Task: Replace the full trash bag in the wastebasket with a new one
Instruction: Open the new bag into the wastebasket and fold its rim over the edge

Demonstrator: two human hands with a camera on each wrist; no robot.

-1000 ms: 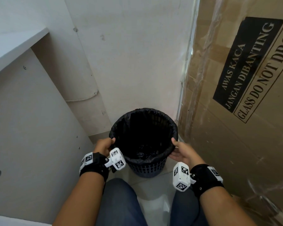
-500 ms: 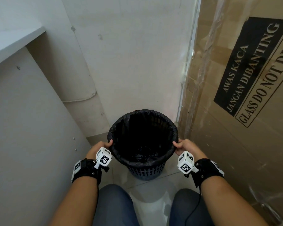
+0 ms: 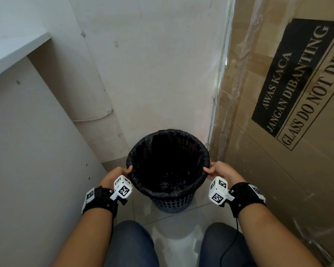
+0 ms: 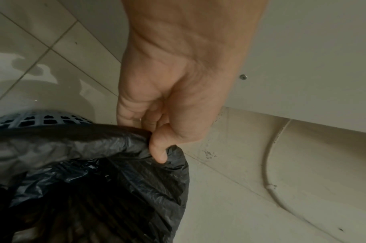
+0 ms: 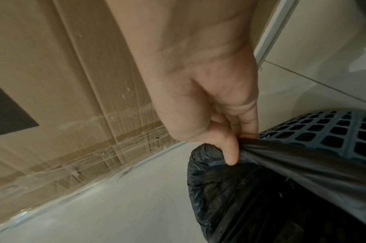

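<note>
A dark blue lattice wastebasket stands on the tiled floor in a corner, lined with a black trash bag folded over its rim. My left hand pinches the bag's folded edge at the left of the rim, thumb on top. On the rim's right side my right hand pinches the bag edge the same way. The basket's lattice wall shows under the fold. The inside of the bag is dark, with crumpled plastic at the bottom.
A tall cardboard box wrapped in clear film, marked "GLASS DO NOT DROP", stands close on the right. A white panel with a shelf above closes the left side. A white cable runs along the wall. My knees are below the basket.
Both hands slid further along the rim's sides and now pinch the bag edge. The view has drawn back slightly, so the basket looks lower and farther away.
</note>
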